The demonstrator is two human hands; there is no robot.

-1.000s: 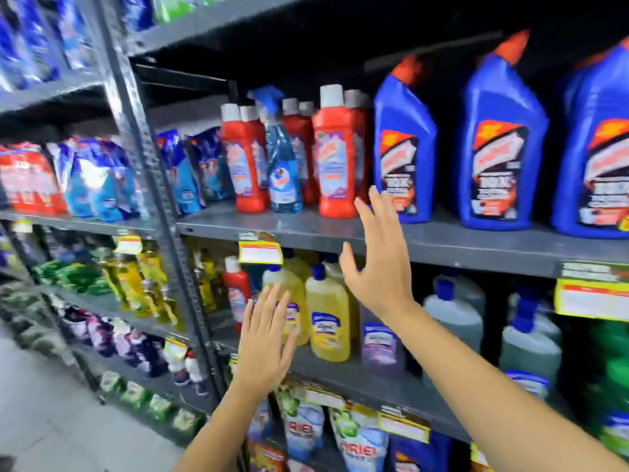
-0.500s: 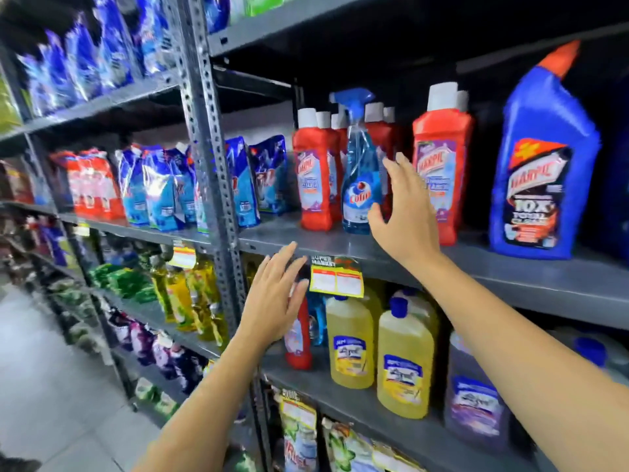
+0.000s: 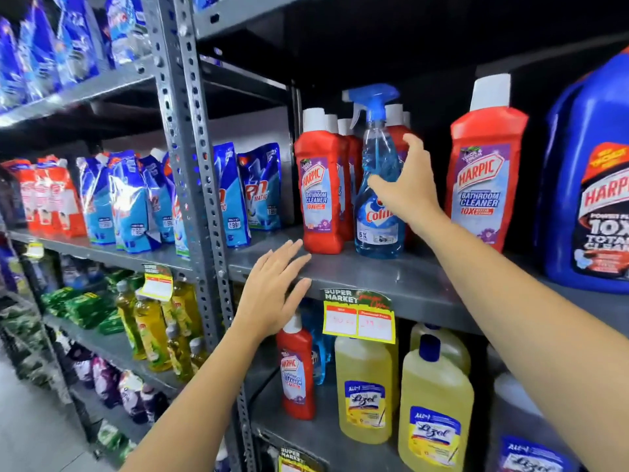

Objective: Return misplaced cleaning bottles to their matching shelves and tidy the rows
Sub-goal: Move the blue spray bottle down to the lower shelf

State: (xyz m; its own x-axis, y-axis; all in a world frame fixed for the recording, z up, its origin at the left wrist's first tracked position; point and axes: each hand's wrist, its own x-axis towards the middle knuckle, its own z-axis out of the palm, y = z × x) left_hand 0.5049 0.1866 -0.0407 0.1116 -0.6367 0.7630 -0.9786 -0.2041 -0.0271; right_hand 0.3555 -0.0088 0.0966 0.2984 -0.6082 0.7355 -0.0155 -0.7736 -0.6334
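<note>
A blue Colin spray bottle (image 3: 376, 212) stands on the grey middle shelf (image 3: 391, 277) among red Harpic bathroom cleaner bottles (image 3: 320, 195). My right hand (image 3: 406, 185) wraps around the spray bottle's body, thumb across the front and fingers behind it. The bottle's base rests on the shelf. My left hand (image 3: 272, 291) hovers open, fingers spread, in front of the shelf's front edge, just left of a price tag (image 3: 359, 321). One shelf down, a single red Harpic bottle (image 3: 296, 369) stands beside yellow Lizol bottles (image 3: 366, 390), with a blue bottle partly hidden behind it.
Another red Harpic bottle (image 3: 483, 178) and a large blue Harpic bottle (image 3: 592, 199) stand to the right. A perforated metal upright (image 3: 190, 158) divides the racks. Blue and red refill pouches (image 3: 129, 199) fill the left shelf, with yellow-green dish liquid (image 3: 153, 332) below.
The view has moved closer and leftward. My right hand has gone from beside the spray bottle to wrapping around it. My left hand has risen to the shelf's front edge.
</note>
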